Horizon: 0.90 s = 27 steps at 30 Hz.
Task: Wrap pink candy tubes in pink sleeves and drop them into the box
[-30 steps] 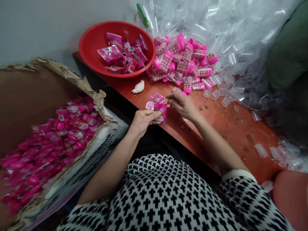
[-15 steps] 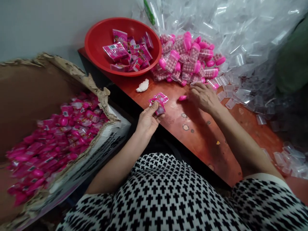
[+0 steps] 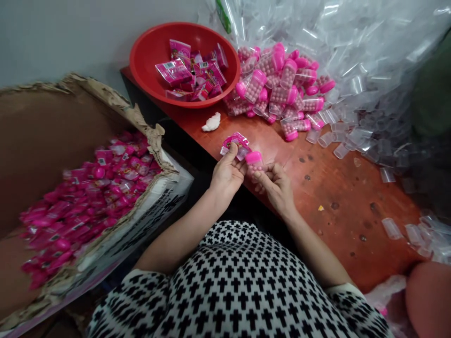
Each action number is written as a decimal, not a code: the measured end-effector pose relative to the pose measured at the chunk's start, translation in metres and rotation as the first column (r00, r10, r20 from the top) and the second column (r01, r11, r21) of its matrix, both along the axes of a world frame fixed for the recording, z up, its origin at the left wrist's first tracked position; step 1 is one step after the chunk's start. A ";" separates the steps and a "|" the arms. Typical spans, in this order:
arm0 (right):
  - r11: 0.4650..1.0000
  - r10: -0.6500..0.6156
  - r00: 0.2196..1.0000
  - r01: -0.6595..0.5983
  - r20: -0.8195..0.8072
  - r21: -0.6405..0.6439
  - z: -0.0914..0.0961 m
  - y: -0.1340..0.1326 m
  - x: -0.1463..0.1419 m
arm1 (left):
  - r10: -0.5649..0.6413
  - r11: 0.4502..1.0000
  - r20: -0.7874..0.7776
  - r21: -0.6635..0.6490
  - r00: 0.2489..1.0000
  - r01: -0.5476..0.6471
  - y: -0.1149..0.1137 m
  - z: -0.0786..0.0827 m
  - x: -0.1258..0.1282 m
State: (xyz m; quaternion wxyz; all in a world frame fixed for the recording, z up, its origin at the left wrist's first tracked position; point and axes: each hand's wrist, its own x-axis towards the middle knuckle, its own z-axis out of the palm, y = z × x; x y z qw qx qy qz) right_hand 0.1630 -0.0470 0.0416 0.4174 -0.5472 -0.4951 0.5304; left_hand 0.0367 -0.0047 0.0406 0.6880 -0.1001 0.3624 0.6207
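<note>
My left hand (image 3: pixel 229 171) pinches a pink printed plastic wrapper (image 3: pixel 237 141) near the table's front edge. Between the fingers of my right hand (image 3: pixel 275 185) is a small clear candy tube (image 3: pixel 254 162) with a pink cap, pink balls showing inside. The capped end points towards the wrapper, close beside it; whether the two touch I cannot tell. Beyond both hands lies a heap of similar capped candy tubes (image 3: pixel 280 87). Some of them lie loose at the heap's near side.
A red basin (image 3: pixel 141 80) of pink packets stands at the back left. White crumpled material (image 3: pixel 211 122) lies in front of it. Clear empty tubes (image 3: pixel 348 136) pile up at the right. A torn cardboard box (image 3: pixel 155 136) holding many pink packets is at my left.
My right hand has come back from the heap of tubes to my left hand, now with a capped candy tube in its fingers. My left hand keeps its hold on the wrapper.
</note>
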 end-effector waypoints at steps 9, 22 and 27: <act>0.999 -0.039 0.994 0.039 -0.104 0.006 -0.007 -0.002 -0.014 | -0.091 0.969 -0.147 0.214 0.985 0.121 -0.011 -0.002 0.007; 0.999 -0.051 0.978 0.053 -0.201 0.006 -0.013 0.003 -0.017 | -0.324 0.897 -0.273 0.216 0.906 0.386 -0.004 -0.002 -0.008; 0.996 -0.028 0.940 -0.004 -0.339 -0.093 -0.016 0.007 -0.016 | -0.353 0.853 -0.372 0.248 0.859 0.458 0.000 0.001 -0.015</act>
